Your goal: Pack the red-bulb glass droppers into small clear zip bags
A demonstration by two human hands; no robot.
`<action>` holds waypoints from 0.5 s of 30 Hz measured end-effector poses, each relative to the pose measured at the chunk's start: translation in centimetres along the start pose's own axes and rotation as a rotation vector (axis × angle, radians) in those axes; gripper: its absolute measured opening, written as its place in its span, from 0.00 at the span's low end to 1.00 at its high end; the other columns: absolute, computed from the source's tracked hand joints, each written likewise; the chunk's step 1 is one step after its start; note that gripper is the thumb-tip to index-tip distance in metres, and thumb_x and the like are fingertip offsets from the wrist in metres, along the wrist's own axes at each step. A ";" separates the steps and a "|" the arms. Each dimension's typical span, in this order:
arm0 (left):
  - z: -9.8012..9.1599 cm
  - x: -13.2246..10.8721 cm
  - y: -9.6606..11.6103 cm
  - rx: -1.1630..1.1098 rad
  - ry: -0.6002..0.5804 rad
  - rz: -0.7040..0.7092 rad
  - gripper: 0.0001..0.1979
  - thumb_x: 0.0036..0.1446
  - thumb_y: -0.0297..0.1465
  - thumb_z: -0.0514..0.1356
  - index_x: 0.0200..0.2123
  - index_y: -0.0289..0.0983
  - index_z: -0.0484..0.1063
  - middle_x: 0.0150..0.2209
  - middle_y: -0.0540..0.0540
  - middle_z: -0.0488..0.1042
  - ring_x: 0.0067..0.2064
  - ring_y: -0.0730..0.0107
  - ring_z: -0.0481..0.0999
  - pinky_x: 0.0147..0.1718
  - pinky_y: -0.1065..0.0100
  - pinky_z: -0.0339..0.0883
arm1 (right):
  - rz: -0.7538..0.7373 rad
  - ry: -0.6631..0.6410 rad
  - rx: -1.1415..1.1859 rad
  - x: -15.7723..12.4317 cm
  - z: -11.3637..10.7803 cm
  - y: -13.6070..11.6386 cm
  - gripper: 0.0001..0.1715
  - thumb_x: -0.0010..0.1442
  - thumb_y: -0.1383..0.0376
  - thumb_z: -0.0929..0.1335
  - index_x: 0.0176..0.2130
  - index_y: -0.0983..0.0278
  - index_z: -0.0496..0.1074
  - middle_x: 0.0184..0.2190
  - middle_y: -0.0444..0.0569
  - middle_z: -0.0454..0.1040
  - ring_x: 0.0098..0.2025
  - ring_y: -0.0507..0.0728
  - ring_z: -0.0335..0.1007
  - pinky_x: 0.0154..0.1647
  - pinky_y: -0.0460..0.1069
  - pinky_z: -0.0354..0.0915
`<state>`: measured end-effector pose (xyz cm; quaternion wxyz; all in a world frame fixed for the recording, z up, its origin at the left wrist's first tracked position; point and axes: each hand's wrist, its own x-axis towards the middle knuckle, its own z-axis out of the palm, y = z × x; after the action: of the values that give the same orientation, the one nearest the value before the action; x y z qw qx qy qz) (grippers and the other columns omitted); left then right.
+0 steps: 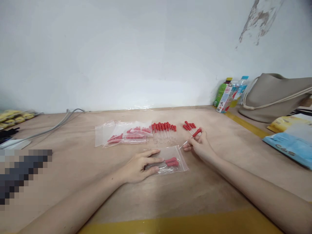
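My left hand lies with its fingers apart on a clear zip bag. Inside that bag are red-bulbed droppers. In my right hand is a glass dropper with a red rubber bulb, pinched between the fingers, its glass tip pointing down-left near the bag's upper right corner. Just behind the right hand lies a small group of loose droppers. A row of several more droppers lies to its left. Filled zip bags overlap one another farther left.
Bottles and a grey bag stand at the back right. Blue and yellow packets lie by the right edge. A grey cable and yellow packages are at left. Yellow tape runs along the front edge.
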<state>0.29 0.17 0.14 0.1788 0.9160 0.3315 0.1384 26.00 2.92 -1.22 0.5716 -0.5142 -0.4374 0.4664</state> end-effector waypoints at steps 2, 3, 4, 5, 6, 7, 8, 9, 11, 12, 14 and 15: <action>0.0 0.0 0.0 -0.001 0.008 0.004 0.18 0.60 0.39 0.52 0.54 0.48 0.64 0.60 0.47 0.57 0.59 0.61 0.59 0.54 0.57 0.57 | 0.022 -0.030 0.031 -0.2 0.2 0.0 0.34 0.51 0.67 0.64 0.52 0.56 0.40 0.27 0.39 0.64 0.21 0.51 0.70 0.23 0.48 0.71; 0.0 0.0 0.0 -0.002 0.011 0.007 0.18 0.60 0.39 0.52 0.54 0.47 0.64 0.60 0.47 0.57 0.59 0.60 0.59 0.54 0.57 0.57 | 0.032 -0.052 0.040 -0.3 0.3 0.0 0.29 0.53 0.66 0.63 0.49 0.57 0.42 0.26 0.39 0.65 0.21 0.51 0.70 0.23 0.48 0.71; 0.0 0.0 0.0 -0.004 0.015 0.011 0.18 0.60 0.39 0.53 0.54 0.47 0.64 0.60 0.47 0.57 0.59 0.60 0.59 0.54 0.57 0.57 | 0.037 -0.072 0.049 -0.4 0.4 0.0 0.25 0.54 0.65 0.62 0.47 0.57 0.44 0.26 0.38 0.65 0.20 0.51 0.70 0.23 0.48 0.70; 0.0 0.0 0.1 -0.006 0.021 0.015 0.19 0.59 0.38 0.53 0.54 0.47 0.63 0.60 0.47 0.57 0.59 0.60 0.59 0.54 0.56 0.57 | 0.037 -0.089 0.058 -0.6 0.5 0.0 0.23 0.55 0.63 0.62 0.45 0.57 0.44 0.25 0.38 0.65 0.20 0.50 0.70 0.23 0.49 0.70; 0.0 0.0 0.1 -0.006 0.027 0.017 0.19 0.59 0.38 0.53 0.54 0.47 0.63 0.60 0.47 0.57 0.58 0.60 0.60 0.54 0.56 0.57 | 0.034 -0.104 0.065 -0.7 0.6 0.1 0.21 0.55 0.62 0.62 0.43 0.57 0.45 0.24 0.37 0.65 0.20 0.50 0.69 0.23 0.48 0.70; 0.0 0.0 0.1 -0.005 0.032 0.018 0.20 0.59 0.39 0.53 0.55 0.47 0.63 0.59 0.47 0.57 0.58 0.60 0.60 0.54 0.56 0.57 | 0.032 -0.118 0.069 -0.8 0.6 0.2 0.20 0.54 0.61 0.62 0.42 0.57 0.45 0.24 0.36 0.64 0.19 0.50 0.69 0.22 0.48 0.69; 0.0 0.0 0.1 -0.003 0.036 0.016 0.20 0.59 0.39 0.53 0.55 0.47 0.62 0.59 0.46 0.57 0.58 0.60 0.60 0.54 0.56 0.58 | 0.031 -0.133 0.069 -0.9 0.6 0.2 0.21 0.54 0.61 0.62 0.42 0.57 0.45 0.23 0.36 0.64 0.19 0.51 0.69 0.21 0.48 0.69; 0.0 0.0 0.2 -0.001 0.039 0.015 0.20 0.59 0.39 0.53 0.55 0.47 0.62 0.59 0.46 0.58 0.58 0.60 0.61 0.54 0.56 0.58 | 0.032 -0.147 0.067 -1.0 0.6 0.3 0.22 0.54 0.60 0.63 0.42 0.57 0.45 0.23 0.35 0.65 0.19 0.51 0.69 0.21 0.47 0.68; 0.0 0.0 0.2 0.004 0.035 0.012 0.20 0.59 0.39 0.53 0.56 0.46 0.61 0.59 0.46 0.58 0.58 0.60 0.61 0.54 0.57 0.58 | 0.035 -0.170 0.061 -1.1 0.5 0.4 0.23 0.53 0.59 0.64 0.42 0.57 0.45 0.22 0.35 0.65 0.19 0.51 0.69 0.20 0.47 0.67; 0.0 0.0 0.2 0.008 0.033 0.010 0.21 0.59 0.39 0.53 0.56 0.46 0.61 0.59 0.46 0.58 0.58 0.61 0.60 0.54 0.57 0.58 | 0.035 -0.177 0.059 -1.1 0.4 0.4 0.24 0.52 0.59 0.64 0.42 0.57 0.45 0.22 0.35 0.65 0.19 0.51 0.69 0.19 0.46 0.66; 0.0 -0.1 0.2 0.018 0.026 0.005 0.21 0.60 0.39 0.52 0.56 0.45 0.60 0.59 0.46 0.58 0.58 0.61 0.60 0.54 0.57 0.57 | 0.039 -0.182 0.061 -1.1 0.3 0.4 0.24 0.52 0.59 0.64 0.42 0.58 0.46 0.21 0.35 0.65 0.19 0.51 0.68 0.19 0.46 0.66; 0.0 -0.1 0.2 0.023 0.025 0.002 0.21 0.60 0.40 0.52 0.56 0.45 0.60 0.59 0.46 0.58 0.58 0.61 0.60 0.54 0.57 0.57 | 0.042 -0.181 0.067 -1.2 0.3 0.4 0.23 0.52 0.59 0.64 0.42 0.58 0.46 0.21 0.35 0.65 0.19 0.51 0.68 0.19 0.46 0.66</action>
<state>0.34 -0.04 0.19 0.1637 0.9165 0.3343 0.1463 25.47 1.85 -1.62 0.5370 -0.4595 -0.4604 0.5372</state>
